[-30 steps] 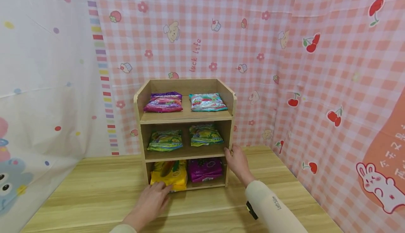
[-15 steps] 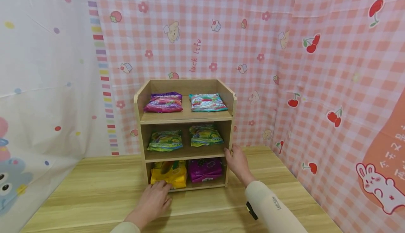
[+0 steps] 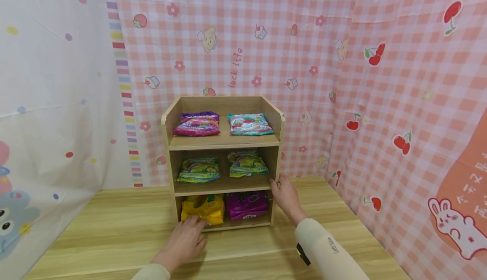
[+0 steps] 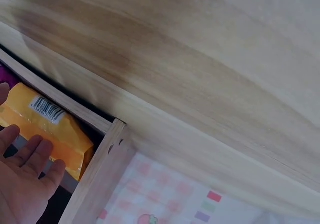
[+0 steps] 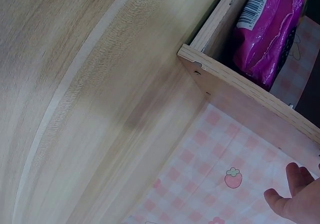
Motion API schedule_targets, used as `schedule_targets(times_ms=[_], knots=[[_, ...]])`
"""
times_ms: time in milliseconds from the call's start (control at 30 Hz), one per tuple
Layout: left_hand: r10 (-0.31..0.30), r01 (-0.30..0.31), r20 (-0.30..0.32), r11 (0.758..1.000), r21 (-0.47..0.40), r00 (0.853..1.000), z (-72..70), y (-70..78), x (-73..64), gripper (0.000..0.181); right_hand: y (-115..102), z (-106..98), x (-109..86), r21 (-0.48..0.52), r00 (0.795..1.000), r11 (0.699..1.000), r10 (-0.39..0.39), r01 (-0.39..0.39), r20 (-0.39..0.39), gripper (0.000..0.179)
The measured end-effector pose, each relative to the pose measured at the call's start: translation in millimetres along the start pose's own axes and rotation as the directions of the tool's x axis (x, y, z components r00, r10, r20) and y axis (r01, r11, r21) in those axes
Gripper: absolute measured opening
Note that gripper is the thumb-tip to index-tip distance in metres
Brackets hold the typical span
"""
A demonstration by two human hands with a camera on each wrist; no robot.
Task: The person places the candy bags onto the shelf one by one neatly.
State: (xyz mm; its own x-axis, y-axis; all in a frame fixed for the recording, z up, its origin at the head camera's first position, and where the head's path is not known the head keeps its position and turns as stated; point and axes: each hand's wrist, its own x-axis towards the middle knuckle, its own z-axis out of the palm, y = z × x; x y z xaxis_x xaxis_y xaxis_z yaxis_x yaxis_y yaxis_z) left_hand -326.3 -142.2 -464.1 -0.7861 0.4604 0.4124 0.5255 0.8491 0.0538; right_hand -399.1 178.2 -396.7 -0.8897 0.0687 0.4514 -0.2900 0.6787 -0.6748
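Note:
In the bottom left compartment of a small wooden shelf (image 3: 224, 144) lies a yellow plastic packet (image 3: 208, 209) with a barcode on its end. My left hand (image 3: 181, 240) is at its front, fingertips against or just before the packet; in the left wrist view those fingers are loosely extended. My right hand (image 3: 286, 195) holds the shelf's right side panel by its front edge; part of that grip lies outside the right wrist view. A purple packet (image 3: 246, 206) lies to the right of the yellow one.
Two green packets, left (image 3: 199, 170) and right (image 3: 248, 164), lie on the middle level. The top level bears a pink-purple packet (image 3: 196, 124) and a turquoise-white packet (image 3: 250, 124). The shelf stands on a wood-grain table (image 3: 114, 229) before a checked cloth (image 3: 236, 17).
The yellow packet has slid a little deeper into its compartment, with my left fingers following slightly. My right hand stays on the side panel.

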Motion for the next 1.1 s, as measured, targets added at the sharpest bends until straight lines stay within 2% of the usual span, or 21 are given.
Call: schedule_targets(times_ms=[200,567,767,1000,1100], knots=[[-0.006,0.007,0.042,1.000,-0.023,0.999,0.2,-1.3,1.4,0.050,2.6,2.9,-1.4,0.005,1.000,1.000,-0.004,0.004,-0.006,0.021],[0.048,-0.048,0.101,0.999,-0.007,0.994,0.9,-4.2,-0.5,0.048,3.6,3.7,-1.6,0.021,1.000,1.000,-0.005,0.005,-0.006,0.022],[0.067,-0.067,0.072,0.998,-0.006,0.995,-4.7,-7.8,-3.6,0.044,4.2,1.8,-1.1,0.006,1.000,1.000,0.003,-0.003,-0.004,0.024],[0.118,-0.118,0.043,0.993,0.017,0.992,-6.1,-21.3,-12.3,0.032,8.5,0.2,-1.5,-0.023,1.000,1.000,0.011,-0.011,-0.006,0.025],[0.097,-0.096,0.054,0.995,-0.009,0.994,-8.7,-28.3,-17.3,0.027,10.1,-0.9,-2.0,-0.024,1.000,1.000,0.003,-0.003,0.007,0.028]])
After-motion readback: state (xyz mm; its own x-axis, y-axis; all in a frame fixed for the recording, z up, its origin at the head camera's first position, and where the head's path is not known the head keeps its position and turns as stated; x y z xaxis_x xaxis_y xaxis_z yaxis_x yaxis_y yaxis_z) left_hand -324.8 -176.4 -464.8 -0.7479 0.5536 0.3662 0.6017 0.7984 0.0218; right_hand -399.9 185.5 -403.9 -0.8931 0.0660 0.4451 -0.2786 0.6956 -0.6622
